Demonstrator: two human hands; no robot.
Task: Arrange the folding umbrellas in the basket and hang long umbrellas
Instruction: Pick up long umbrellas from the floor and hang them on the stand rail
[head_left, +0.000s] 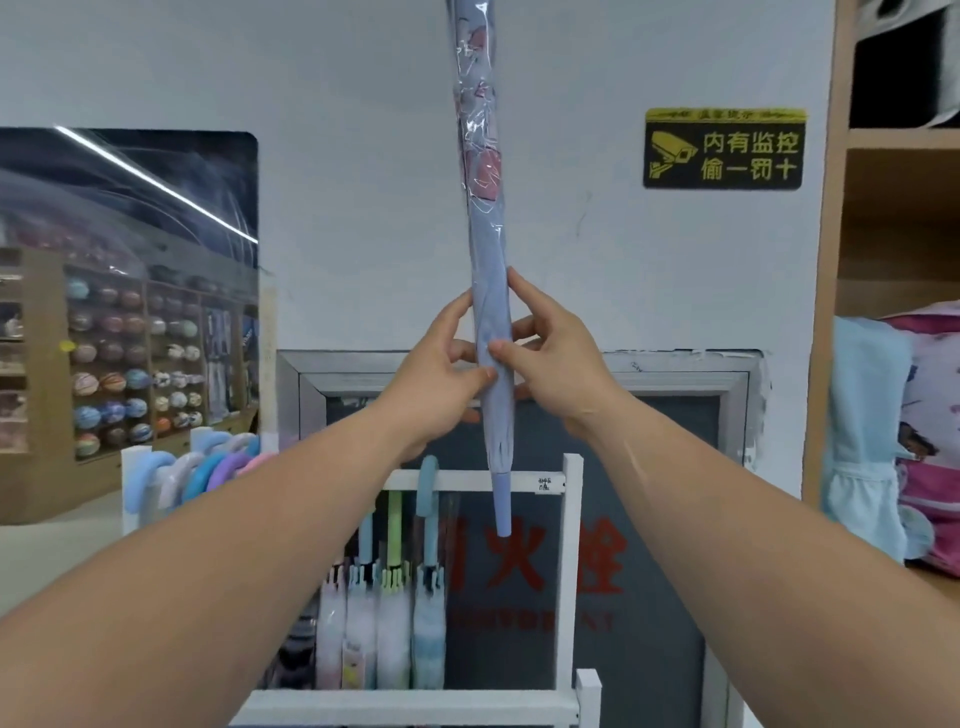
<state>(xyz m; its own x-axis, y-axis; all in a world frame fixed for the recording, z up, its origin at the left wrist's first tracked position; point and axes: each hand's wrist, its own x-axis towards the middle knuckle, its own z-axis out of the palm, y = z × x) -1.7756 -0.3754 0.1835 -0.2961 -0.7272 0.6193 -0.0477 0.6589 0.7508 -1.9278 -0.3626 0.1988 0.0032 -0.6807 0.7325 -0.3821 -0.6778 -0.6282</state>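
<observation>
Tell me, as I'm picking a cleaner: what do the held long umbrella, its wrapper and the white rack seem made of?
The long umbrella looks like matt lavender fabric, likely synthetic, given its soft pleated folds. The wrapper is clear glossy plastic film, with crinkles and glints. The white rack has smooth white-painted square bars; I cannot tell whether they are metal or wood.

left hand (436, 379) raised, gripping umbrella (487, 234) | right hand (558, 358) raised, pinching it | both forearms outstretched

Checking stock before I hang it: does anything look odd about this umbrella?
The clear plastic sleeve on the long umbrella, held by the left hand and right hand, looks crumpled and seems to cover only the upper part; the lower fabric looks bare. No tear shows.
</observation>
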